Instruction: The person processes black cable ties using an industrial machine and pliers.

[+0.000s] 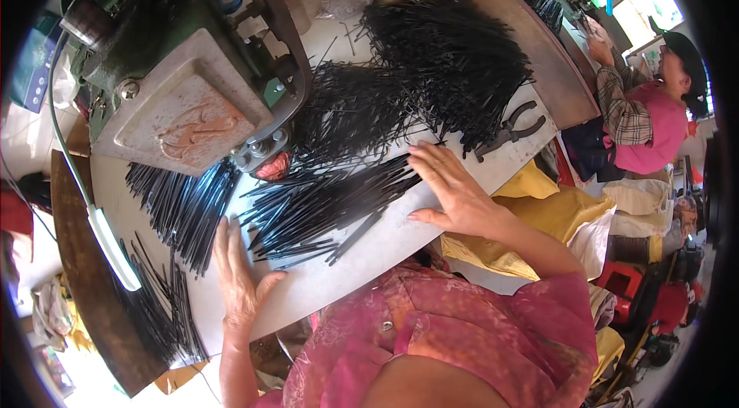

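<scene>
A loose bundle of thin black rods [323,204] lies on the pale tabletop [369,250] between my two hands. My left hand [237,273] rests at the bundle's left end, fingers stretched out and thumb apart. At the other end, my right hand [450,192] has its fingers extended over the rod tips, with the thumb held away from them. Neither hand grips anything. To the left, next to my left fingers, is another row of black rods [185,208]. Beyond the middle bundle, a tangled heap of black rods [446,61] is piled up.
A green machine with a metal cover plate [188,112] overhangs the table's left side. Pliers [512,131] lie at the right, near a yellow sack [539,212]. A lit lamp tube [114,249] hangs at the left edge. Another person [647,112] sits at the far right.
</scene>
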